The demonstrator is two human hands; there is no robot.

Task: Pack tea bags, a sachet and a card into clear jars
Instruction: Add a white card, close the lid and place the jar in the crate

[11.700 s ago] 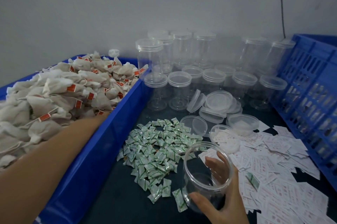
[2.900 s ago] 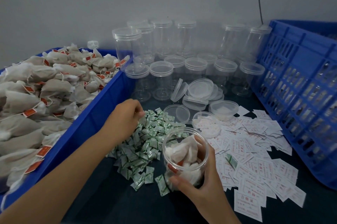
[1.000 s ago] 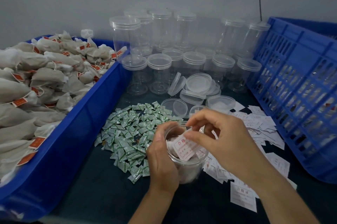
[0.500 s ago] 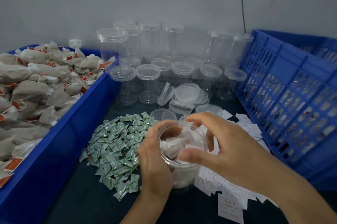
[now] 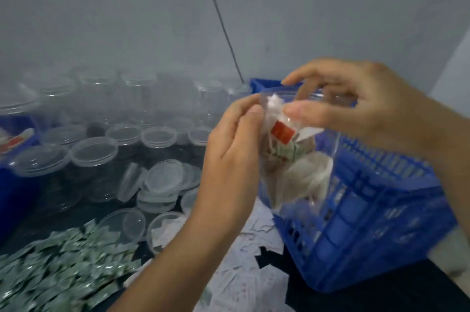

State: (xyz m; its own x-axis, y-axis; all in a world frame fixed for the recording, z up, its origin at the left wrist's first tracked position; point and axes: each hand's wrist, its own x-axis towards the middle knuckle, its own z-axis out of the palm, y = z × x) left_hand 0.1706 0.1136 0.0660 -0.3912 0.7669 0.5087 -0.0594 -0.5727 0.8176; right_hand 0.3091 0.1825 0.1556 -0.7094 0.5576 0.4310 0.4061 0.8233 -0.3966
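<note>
I hold a clear jar (image 5: 328, 159) up in the air in front of the blue crate. Inside it are whitish tea bags (image 5: 307, 177), a red tag (image 5: 281, 131), a green sachet (image 5: 288, 152) and a white card (image 5: 309, 132). My left hand (image 5: 229, 149) grips the jar's left side, thumb near the rim. My right hand (image 5: 368, 105) holds the jar's top, its thumb across the front and its fingers over the open mouth. No lid is on the jar.
Empty lidded jars (image 5: 94, 151) stand in rows at the back left, with loose lids (image 5: 162, 177) in front of them. A heap of green sachets (image 5: 63, 261) and scattered cards (image 5: 254, 283) lie on the dark table. The blue crate (image 5: 368, 222) stands right; a blue bin (image 5: 10, 184) stands at the left edge.
The jar has been lifted off the table, up and to the right. My right hand went from pushing the card in to holding the jar's top. The view has turned right.
</note>
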